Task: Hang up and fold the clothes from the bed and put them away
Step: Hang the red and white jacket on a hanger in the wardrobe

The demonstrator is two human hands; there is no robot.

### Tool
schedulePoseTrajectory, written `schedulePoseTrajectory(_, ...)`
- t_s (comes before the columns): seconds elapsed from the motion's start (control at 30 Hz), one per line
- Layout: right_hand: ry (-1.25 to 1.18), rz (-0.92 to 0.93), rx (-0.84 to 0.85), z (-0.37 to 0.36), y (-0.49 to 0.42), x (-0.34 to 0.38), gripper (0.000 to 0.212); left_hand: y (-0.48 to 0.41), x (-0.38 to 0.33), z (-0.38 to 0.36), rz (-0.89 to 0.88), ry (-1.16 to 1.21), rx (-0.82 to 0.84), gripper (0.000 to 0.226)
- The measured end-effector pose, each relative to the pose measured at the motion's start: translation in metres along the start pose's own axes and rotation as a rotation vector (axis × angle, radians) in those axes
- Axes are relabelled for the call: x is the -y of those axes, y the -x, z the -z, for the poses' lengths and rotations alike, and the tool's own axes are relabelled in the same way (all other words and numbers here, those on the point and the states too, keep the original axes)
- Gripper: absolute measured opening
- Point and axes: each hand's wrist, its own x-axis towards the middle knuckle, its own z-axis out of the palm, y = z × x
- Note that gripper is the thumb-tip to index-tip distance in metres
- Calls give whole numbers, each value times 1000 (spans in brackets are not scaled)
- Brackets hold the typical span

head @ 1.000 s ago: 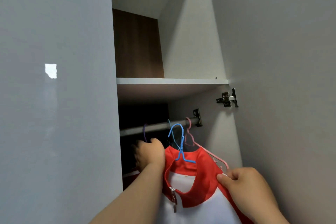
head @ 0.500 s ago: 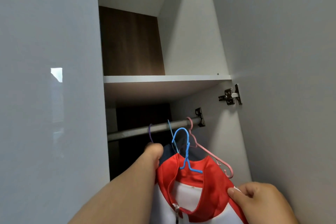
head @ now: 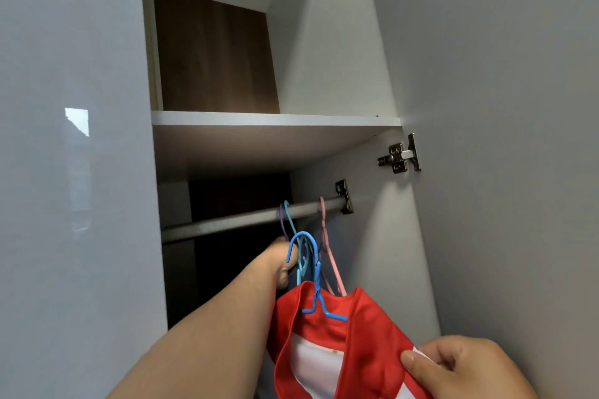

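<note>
A red and white garment [head: 372, 334] hangs on a blue wire hanger [head: 316, 298], whose hook is free just below the metal wardrobe rod [head: 227, 223]. My right hand [head: 463, 366] pinches the garment's red shoulder at the bottom right. My left hand [head: 280, 264] reaches into the wardrobe under the rod, right behind the blue hook. Its fingers point away from me and are hidden, so I cannot tell whether it holds anything. A pink hanger [head: 327, 246], a light blue hanger [head: 290, 220] and a purple hook [head: 281, 217] hang on the rod.
A white shelf [head: 275, 120] spans the wardrobe above the rod, with a brown back panel above it. The glossy grey left door [head: 74, 172] and the open right door [head: 502, 139] with its metal hinge [head: 400, 155] narrow the opening. The space below the rod is dark.
The garment on its blue hanger has risen toward the rod. My left hand has pushed deeper in under the rod, while my right hand has kept its pinch on the shoulder.
</note>
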Motion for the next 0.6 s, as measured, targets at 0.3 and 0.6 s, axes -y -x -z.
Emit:
schedulePoseTrajectory(0.3, 125, -87, 34, -6, 24, -3, 27, 32, 34, 5, 72, -83, -85, 36)
schedulePoseTrajectory(0.6, 111, -149, -82, -8, 47, -2, 19, 92, 43, 5, 77, 100, -35, 40)
